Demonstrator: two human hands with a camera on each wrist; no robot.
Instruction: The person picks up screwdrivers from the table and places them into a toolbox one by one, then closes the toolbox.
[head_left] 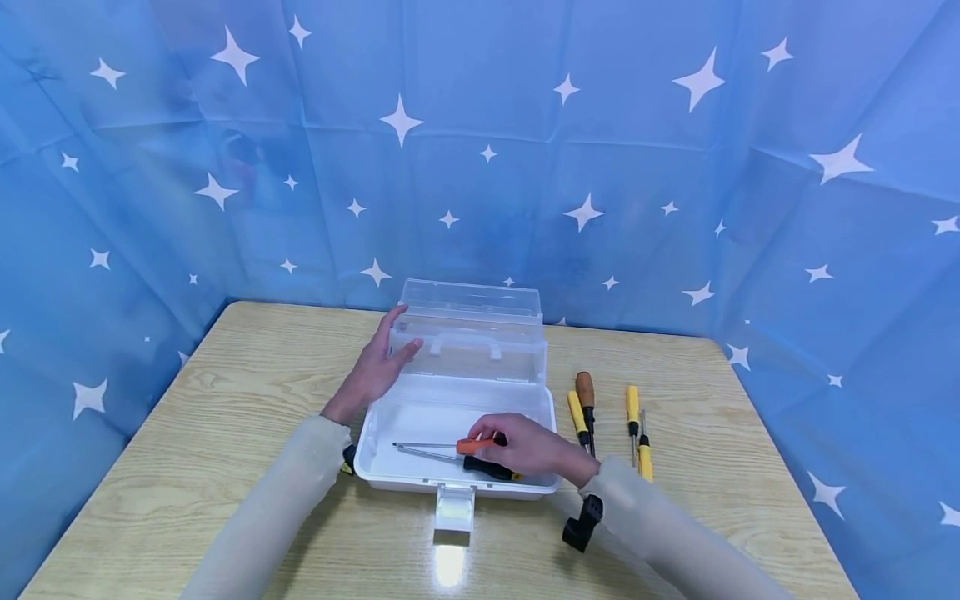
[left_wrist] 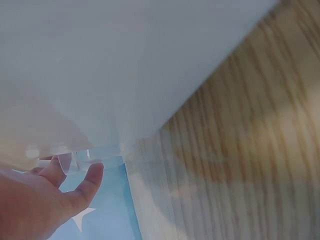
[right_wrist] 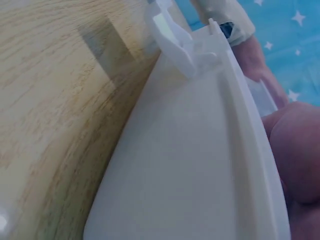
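The clear-lidded white toolbox (head_left: 450,408) stands open, an orange-handled screwdriver (head_left: 470,447) beside a black-handled screwdriver (head_left: 486,467) inside.

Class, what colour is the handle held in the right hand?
Orange handle, best seen in the head view.

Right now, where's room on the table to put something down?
The table is bare between its left edge and the left sleeve, and between its right edge and the rightmost yellow screwdrivers. It's crowded just right of the white box and around the right hand inside it.

Whitish long sleeves (head_left: 270,508) end near black wrist cameras (head_left: 583,523).
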